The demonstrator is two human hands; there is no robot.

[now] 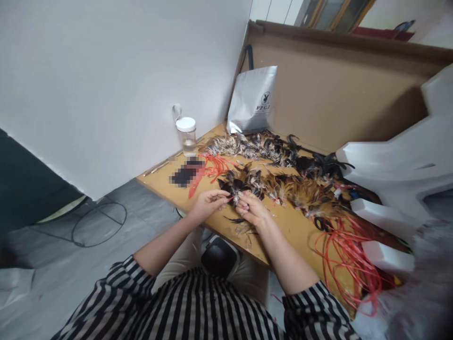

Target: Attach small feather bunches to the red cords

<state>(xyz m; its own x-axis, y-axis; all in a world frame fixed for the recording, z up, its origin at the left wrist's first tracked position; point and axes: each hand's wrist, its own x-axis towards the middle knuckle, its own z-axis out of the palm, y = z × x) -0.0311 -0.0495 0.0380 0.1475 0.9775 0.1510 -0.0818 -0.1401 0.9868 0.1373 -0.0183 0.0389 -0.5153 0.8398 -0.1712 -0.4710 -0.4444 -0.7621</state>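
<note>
While both hands meet at the frame's centre, the left hand point(207, 204) and right hand point(255, 209) pinch a small feather bundle point(236, 194) between fingertips. Tied bundles point(279, 189) lie just right of it; loose feathers point(258, 144) and red strings point(348, 264) suggest plenty left undone.

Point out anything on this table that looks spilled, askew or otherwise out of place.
The tangle of red cords at the table's near right corner spills over the edge and hangs off. A few loose feathers lie strewn by the right hand, apart from the main feather pile. Nothing looks damaged; the jar stands upright.
</note>
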